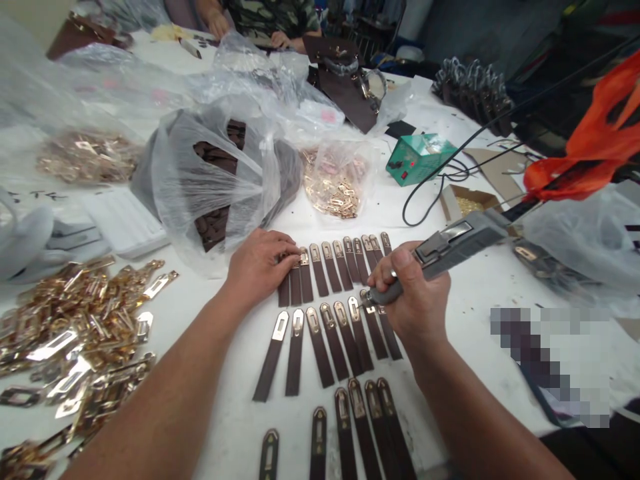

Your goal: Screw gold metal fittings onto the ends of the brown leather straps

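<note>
My left hand (264, 268) is at the left end of the back row of dark brown straps, its fingers closed on the metal end of one strap (283, 291). Gold-coloured slotted plates cap the straps. Wrapped in my right hand (417, 293) is a grey electric screwdriver (457, 240), tilted, its tip pointing left above the middle row near a plated strap (356, 320). Whether the tip touches a plate I cannot tell. Several more straps (345, 427) lie in a front row, nearest to me.
Loose gold plates (75, 333) are heaped at left. Behind stand a plastic bag of brown pieces (220, 180), a bag of gold fittings (340, 187), a green power box (420, 157) and a small carton (470, 200). Orange plastic (590, 140) hangs by the cord. Another person (273, 23) sits opposite.
</note>
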A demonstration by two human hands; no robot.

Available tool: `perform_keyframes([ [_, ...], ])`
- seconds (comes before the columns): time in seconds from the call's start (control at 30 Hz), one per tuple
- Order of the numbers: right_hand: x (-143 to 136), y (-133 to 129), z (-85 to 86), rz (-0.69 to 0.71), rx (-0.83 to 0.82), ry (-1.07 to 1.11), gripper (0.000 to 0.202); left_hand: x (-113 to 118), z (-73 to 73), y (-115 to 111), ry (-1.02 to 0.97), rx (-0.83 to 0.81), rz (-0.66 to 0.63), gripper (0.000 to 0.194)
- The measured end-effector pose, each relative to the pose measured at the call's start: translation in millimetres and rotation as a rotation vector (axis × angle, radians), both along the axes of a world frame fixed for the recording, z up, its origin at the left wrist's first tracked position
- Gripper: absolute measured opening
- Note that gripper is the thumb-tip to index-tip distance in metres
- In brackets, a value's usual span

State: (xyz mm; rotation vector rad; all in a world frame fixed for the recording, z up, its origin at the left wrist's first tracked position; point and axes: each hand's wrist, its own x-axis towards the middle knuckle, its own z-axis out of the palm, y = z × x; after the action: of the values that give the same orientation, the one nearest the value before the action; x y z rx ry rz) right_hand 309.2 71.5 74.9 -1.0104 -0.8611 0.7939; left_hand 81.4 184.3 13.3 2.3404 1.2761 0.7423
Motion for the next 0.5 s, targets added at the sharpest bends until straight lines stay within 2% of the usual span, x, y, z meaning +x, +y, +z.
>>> perform_keyframes([
  [0.17, 0, 3, -9.9, -0.017, -0.024, -0.009, 0.034, -1, 3.5, -2, 0.008, -0.002, -0.04, 0.017],
  [0.27, 0, 3, -9.3, -0.018, -0.046, -0.017, 0.034, -1, 3.1, -2, -0.016, 0.036, -0.066, 0.016],
  [0.5, -9, 16, 22.3, 0.01, 0.047, -0.012, 0.035, 0, 2.4, -4, -0.108, 0.026, -0.147, 0.02],
])
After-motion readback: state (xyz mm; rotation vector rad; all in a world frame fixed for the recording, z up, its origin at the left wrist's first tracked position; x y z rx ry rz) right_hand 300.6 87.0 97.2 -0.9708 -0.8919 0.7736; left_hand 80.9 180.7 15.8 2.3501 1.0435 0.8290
